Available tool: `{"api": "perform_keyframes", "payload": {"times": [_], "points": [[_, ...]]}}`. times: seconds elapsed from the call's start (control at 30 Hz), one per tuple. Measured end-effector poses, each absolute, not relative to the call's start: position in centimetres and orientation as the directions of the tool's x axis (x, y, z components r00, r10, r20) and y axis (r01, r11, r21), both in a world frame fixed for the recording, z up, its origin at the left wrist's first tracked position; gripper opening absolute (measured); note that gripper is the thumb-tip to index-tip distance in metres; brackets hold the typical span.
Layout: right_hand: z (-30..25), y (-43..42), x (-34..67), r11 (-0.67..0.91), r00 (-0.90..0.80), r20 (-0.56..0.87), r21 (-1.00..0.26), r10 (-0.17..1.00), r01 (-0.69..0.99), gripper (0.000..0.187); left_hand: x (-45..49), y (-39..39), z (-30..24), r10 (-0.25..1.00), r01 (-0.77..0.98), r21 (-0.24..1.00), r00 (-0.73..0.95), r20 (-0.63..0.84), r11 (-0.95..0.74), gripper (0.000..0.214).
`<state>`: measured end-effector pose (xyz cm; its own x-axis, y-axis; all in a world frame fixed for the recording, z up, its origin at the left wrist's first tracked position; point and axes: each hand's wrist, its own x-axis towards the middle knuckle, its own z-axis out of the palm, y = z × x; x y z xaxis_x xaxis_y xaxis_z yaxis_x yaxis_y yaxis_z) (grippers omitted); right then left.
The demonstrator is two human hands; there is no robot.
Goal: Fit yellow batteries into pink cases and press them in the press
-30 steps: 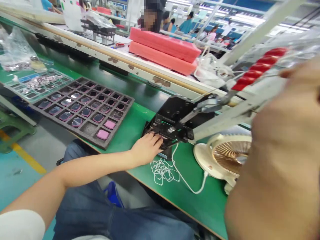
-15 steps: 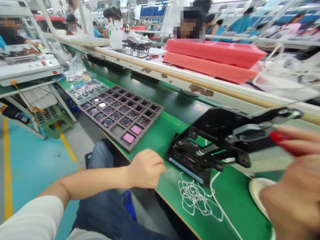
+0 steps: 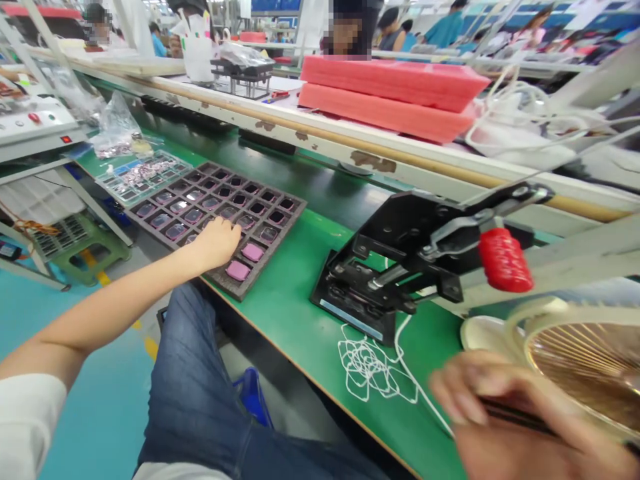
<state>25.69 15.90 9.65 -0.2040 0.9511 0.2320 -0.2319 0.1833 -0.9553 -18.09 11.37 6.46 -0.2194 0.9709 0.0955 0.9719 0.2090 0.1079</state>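
Head view: left hand [image 3: 216,244] lies palm down on the near side of the dark foam tray [image 3: 295,208], fingers curled over the cells. Looks relaxed, not clenched, but the fingertips are hidden, so can't tell if it grasps anything. Two pink pieces [image 3: 239,270] sit in cells just right of that hand, by the tray's front edge. Clear pieces [image 3: 176,231] fill cells further left. Tray's long axis runs along the green bench [image 3: 300,320], and left hand is far nearer to it than right. Right hand [image 3: 510,440] is low at frame right, blurred, fingers closed round a thin dark rod [image 3: 520,420] lying near level, tip end hidden. Black toggle clamp [image 3: 395,267] stands between the hands, its red handle [image 3: 505,260] just above right hand. Fan [image 3: 580,367] is beside right hand.
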Motion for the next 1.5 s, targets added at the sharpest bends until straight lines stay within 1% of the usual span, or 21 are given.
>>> {"api": "perform_keyframes", "payload": {"times": [0.1, 0.17, 0.23, 0.27, 0.3, 0.33, 0.37, 0.4, 0.43, 0.47, 0.5, 0.53, 0.57, 0.6, 0.67, 0.73, 0.87, 1.0, 1.37, 1.5], "points": [[7.4, 13.2, 24.5, -0.056, -0.307, 0.023, -0.968, 0.951, -0.247, 0.061, -18.5, 11.5, 6.8, 0.972, 0.963, 0.177, -0.219, 0.084, 0.202, 0.029], [5.7, 11.8, 23.8, -0.197, -0.363, -0.104, -0.953, 0.926, -0.23, 0.073, -19.2, 11.3, 7.6, 0.964, 0.942, 0.256, -0.249, 0.094, 0.218, 0.034], [4.3, 10.8, 23.3, -0.308, -0.409, -0.183, -0.914, 0.894, -0.265, 0.073, -19.8, 10.6, 8.7, 0.949, 0.904, 0.354, -0.294, 0.113, 0.238, 0.04], [3.7, 10.4, 22.9, -0.323, -0.41, -0.184, -0.897, 0.893, -0.301, 0.07, -19.8, 10.0, 9.2, 0.941, 0.888, 0.389, -0.314, 0.124, 0.245, 0.044], [3.2, 10.1, 22.5, -0.3, -0.394, -0.155, -0.891, 0.906, -0.34, 0.063, -19.4, 9.3, 9.6, 0.933, 0.86, 0.449, -0.334, 0.138, 0.241, 0.047], [2.8, 9.8, 22.0, -0.243, -0.365, -0.099, -0.895, 0.926, -0.374, 0.053, -18.7, 8.5, 9.9, 0.924, 0.801, 0.558, -0.354, 0.145, 0.219, 0.05], [2.6, 9.5, 21.5, -0.167, -0.334, -0.029, -0.904, 0.942, -0.394, 0.041, -17.4, 7.7, 10.0, 0.917, 0.695, 0.696, -0.374, 0.136, 0.18, 0.051], [2.5, 9.3, 20.9, -0.082, -0.308, 0.049, -0.914, 0.95, -0.397, 0.029, -15.8, 6.9, 10.0, 0.914, 0.506, 0.854, -0.392, 0.103, 0.121, 0.052], [2.5, 9.1, 20.3, 0.009, -0.291, 0.129, -0.925, 0.948, -0.38, 0.019, -13.9, 6.2, 9.8, 0.922, 0.239, 0.969, -0.384, 0.039, 0.058, 0.052], [2.5, 9.0, 19.7, 0.115, -0.28, 0.22, -0.931, 0.934, -0.347, 0.014, -11.7, 5.5, 9.4, 0.936, -0.009, 0.999, -0.349, -0.033, 0.032, 0.051], [2.7, 8.9, 19.1, 0.234, -0.273, 0.318, -0.925, 0.908, -0.299, 0.016, -9.4, 4.9, 8.9, 0.954, -0.191, 0.98, -0.28, -0.107, 0.054, 0.049], [2.9, 8.9, 18.7, 0.358, -0.268, 0.418, -0.901, 0.868, -0.244, 0.021, -7.2, 4.4, 8.4, 0.965, -0.318, 0.944, -0.209, -0.161, 0.088, 0.046], [3.1, 8.9, 18.3, 0.476, -0.269, 0.512, -0.859, 0.816, -0.19, 0.028, -5.2, 4.0, 7.9, 0.969, -0.401, 0.907, -0.145, -0.2, 0.128, 0.043], [3.2, 8.8, 18.1, 0.576, -0.278, 0.592, -0.805, 0.757, -0.146, 0.033, -3.4, 3.7, 7.5, 0.97, -0.444, 0.882, -0.098, -0.222, 0.157, 0.041], [3.3, 8.8, 18.0, 0.689, -0.307, 0.682, -0.717, 0.664, -0.105, 0.041, -0.6, 3.2, 6.8, 0.97, -0.464, 0.867, -0.059, -0.236, 0.182, 0.04], [3.1, 8.5, 18.2, 0.711, -0.338, 0.694, -0.697, 0.636, -0.093, 0.043, 1.1, 2.9, 6.6, 0.97, -0.442, 0.877, -0.049, -0.237, 0.192, 0.04], [2.3, 7.8, 19.2, 0.699, -0.357, 0.662, -0.714, 0.659, -0.036, 0.044, 2.4, 2.8, 7.0, 0.965, -0.407, 0.883, -0.017, -0.263, 0.234, 0.04], [1.9, 7.4, 19.7, 0.698, -0.343, 0.657, -0.716, 0.672, -0.002, 0.042, 2.7, 2.7, 7.4, 0.957, -0.364, 0.897, -0.042, -0.286, 0.252, 0.04], [1.8, 7.4, 19.6, 0.703, -0.349, 0.663, -0.711, 0.662, -0.017, 0.039, 2.9, 2.0, 7.3, 0.959, -0.267, 0.931, -0.07, -0.275, 0.248, 0.039], [1.8, 7.4, 19.7, 0.726, -0.356, 0.677, -0.688, 0.644, 0.006, 0.043, 2.9, 2.0, 7.2, 0.963, -0.222, 0.947, -0.084, -0.255, 0.231, 0.039]]}}
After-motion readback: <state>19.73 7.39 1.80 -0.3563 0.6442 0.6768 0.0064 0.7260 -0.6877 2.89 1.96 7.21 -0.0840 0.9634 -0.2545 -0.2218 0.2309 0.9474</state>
